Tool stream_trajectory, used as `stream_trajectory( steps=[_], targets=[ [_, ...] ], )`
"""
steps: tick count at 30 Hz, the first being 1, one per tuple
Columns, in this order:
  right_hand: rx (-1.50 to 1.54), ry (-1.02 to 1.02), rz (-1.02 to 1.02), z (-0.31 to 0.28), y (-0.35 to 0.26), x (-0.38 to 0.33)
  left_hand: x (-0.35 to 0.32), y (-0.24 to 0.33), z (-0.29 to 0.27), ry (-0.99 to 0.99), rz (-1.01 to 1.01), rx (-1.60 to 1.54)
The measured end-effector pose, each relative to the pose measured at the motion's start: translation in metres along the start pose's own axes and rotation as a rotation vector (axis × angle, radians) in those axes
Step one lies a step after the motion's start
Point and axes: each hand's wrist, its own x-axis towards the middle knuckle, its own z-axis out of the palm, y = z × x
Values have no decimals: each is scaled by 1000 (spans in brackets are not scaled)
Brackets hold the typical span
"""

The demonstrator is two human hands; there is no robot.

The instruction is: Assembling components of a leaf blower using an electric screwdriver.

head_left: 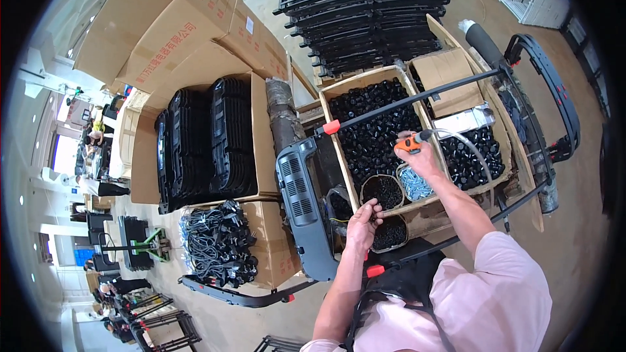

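Note:
My right hand (424, 158) is closed around an orange and black air screwdriver (409, 143), whose pale hose (471, 145) curves away to the right. It is held above a wooden bin of black plastic knobs (368, 114), close to a tub of silver screws (415, 184). My left hand (362, 223) has its fingers pinched together beside round tubs of small black screws (382, 191); whatever they hold is too small to make out. A black metal frame (417, 96) with red end pieces and a dark slotted panel (303, 189) lies across the bins in front of me.
An open carton of stacked black plastic covers (231, 137) stands at left, with a carton heaped with black cables (222, 241) nearer me. Black frames (368, 10) are piled at the back. Another curved black frame (551, 91) sticks up at right. Several people work far left.

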Motion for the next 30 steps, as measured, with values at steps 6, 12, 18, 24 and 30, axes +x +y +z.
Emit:
stream_trajectory(
  steps=[6, 12, 18, 24, 30],
  targets=[
    [337, -232, -51, 11, -103, -46, -3, 29, -7, 102, 64, -201],
    [435, -375, -45, 45, -130, -78, 5, 56, -15, 93, 61, -490],
    [416, -421, -57, 83, -135, -92, 0, 70, -24, 87, 118, -588],
    [352, -438, -42, 101, -145, -99, -2, 76, -41, 6, 150, -644],
    [332, -428, -34, 117, -161, -103, -9, 83, -48, -65, 193, -699]
  ],
)
